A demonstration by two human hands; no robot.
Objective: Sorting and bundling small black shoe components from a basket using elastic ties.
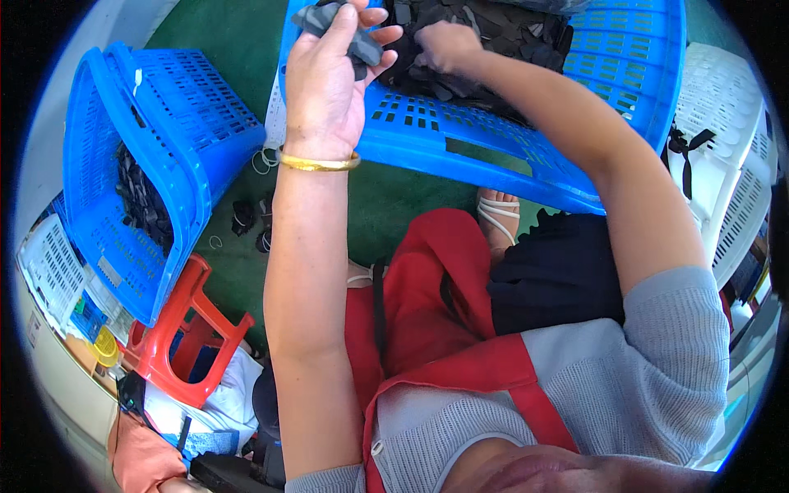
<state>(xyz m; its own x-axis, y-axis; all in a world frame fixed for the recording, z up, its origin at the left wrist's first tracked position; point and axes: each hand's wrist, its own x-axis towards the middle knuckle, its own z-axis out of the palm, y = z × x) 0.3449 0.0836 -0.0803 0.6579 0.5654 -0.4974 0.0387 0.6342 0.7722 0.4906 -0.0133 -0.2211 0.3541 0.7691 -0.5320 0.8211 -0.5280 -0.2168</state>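
Observation:
My left hand point(329, 90) is raised at the near left rim of a large blue perforated basket point(526, 177). Thumb and curled fingers hold several flat dark grey pieces point(364, 49), whose material I cannot make out. Inside the basket lies a heap of similar thin black and grey pieces point(493, 90). Over the heap's left part, my right hand point(448, 48) reaches in with its fingers bent and drawn together. It is slightly blurred, and its fingertips are partly hidden against the dark pieces. A gold-coloured bangle point(320, 162) circles my left wrist.
On the left, a second blue basket point(185, 156) lies tipped, with dark pieces point(141, 193) inside. A red plastic stool point(193, 337) is below it. White perforated crates point(719, 123) stand at the right. Small black scraps point(244, 215) lie on the green floor point(378, 193).

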